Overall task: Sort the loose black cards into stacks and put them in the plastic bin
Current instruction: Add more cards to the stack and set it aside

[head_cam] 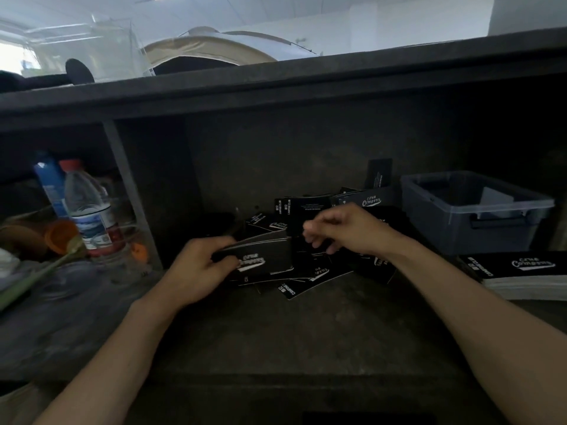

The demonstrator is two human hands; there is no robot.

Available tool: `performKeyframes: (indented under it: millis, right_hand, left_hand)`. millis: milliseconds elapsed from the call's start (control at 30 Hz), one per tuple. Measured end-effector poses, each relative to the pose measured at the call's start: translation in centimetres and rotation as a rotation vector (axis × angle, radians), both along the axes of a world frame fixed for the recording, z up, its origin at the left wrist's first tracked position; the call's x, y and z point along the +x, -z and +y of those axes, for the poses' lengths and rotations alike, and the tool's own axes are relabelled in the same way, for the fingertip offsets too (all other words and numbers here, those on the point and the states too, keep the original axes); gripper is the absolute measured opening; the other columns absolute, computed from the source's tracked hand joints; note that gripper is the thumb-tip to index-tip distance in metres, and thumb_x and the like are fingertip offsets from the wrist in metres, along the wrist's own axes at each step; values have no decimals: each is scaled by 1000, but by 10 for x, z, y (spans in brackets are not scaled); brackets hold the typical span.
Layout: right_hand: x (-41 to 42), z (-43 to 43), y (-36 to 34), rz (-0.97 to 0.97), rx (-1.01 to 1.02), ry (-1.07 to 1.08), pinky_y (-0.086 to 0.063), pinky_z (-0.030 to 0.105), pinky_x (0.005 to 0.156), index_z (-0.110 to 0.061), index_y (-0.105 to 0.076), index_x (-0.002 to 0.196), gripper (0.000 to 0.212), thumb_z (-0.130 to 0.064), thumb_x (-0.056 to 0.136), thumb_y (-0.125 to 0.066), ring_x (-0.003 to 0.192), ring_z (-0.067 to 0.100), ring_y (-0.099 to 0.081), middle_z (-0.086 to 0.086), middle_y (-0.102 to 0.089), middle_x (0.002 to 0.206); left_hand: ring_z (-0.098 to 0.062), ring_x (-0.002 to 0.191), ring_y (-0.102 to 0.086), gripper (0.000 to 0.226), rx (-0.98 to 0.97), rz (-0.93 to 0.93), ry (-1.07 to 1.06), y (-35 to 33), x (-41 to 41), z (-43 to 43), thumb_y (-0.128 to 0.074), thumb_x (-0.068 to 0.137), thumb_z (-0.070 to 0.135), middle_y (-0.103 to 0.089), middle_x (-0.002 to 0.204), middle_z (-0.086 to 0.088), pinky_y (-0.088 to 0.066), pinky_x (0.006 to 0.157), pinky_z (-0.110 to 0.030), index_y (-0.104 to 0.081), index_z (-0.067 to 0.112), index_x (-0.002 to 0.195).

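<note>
clamping a flat rectangular card stack, left hand grip curled round it, right hand grip blurred, cannot tell

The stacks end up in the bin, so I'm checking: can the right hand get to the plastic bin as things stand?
Probably yes. The plastic bin stands lidless on the same shelf, to the right of the right hand, with only low loose cards between them.

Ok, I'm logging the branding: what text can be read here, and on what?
"Club Campers": logo on the rear card, the right stack, and upside down on the cards in the left hand.
"CAMPING CLUB": small print on an upright card.
Bottle label: too blurred to read.
</note>
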State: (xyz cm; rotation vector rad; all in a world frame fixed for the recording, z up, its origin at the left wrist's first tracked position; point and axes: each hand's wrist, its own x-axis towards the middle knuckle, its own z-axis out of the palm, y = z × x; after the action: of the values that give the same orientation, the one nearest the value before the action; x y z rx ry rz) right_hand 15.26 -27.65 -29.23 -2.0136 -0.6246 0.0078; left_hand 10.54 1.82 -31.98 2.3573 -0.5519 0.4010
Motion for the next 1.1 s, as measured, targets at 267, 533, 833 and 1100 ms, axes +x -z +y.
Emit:
performKeyframes:
  millis: [267, 533, 833, 1100]
  right_hand:
    - [-4, 29, 23, -130, -445, 64, -46, 15, 72, -24, -66, 117, 62, -43, 63, -88, 82, 0, -59, -9, -67, 103]
    - [2, -11, 2, 10, -114, 126, -52, 22, 70, -21, -78, 83, 22, -17, 64, -89, 74, 8, -64, 7, -75, 84]
    - [-4, 3, -8, 286, -25, -115, -52, 21, 65, -12, -71, 108, 23, -25, 91, -62, 91, 16, -70, 10, -74, 103]
    - [66, 66, -9, -109, -469, 212, -30, 19, 100, -22, -49, 141, 61, -50, 88, -63, 136, 19, -42, 2, -47, 148]
  left_hand:
    - [-5, 88, -68, 25, -153, -58, 9, 3, -8, 6, -57, 79, 20, -72, 93, 12, -51, 74, -17, -69, 33, 97]
    - [-9, 118, -56, 37, 91, -186, 223, 16, -13, -17, -65, 82, 24, -56, 125, 7, -46, 100, -25, -70, 22, 118]
    - [-3, 92, -67, 45, 96, -185, 184, 18, -13, -23, -69, 78, 23, -67, 103, 17, -54, 82, -29, -51, 34, 117]
    - [-8, 81, -68, 28, 76, -255, 180, 20, -3, -17, -62, 78, 22, -69, 92, 13, -56, 72, -37, -61, 31, 105]
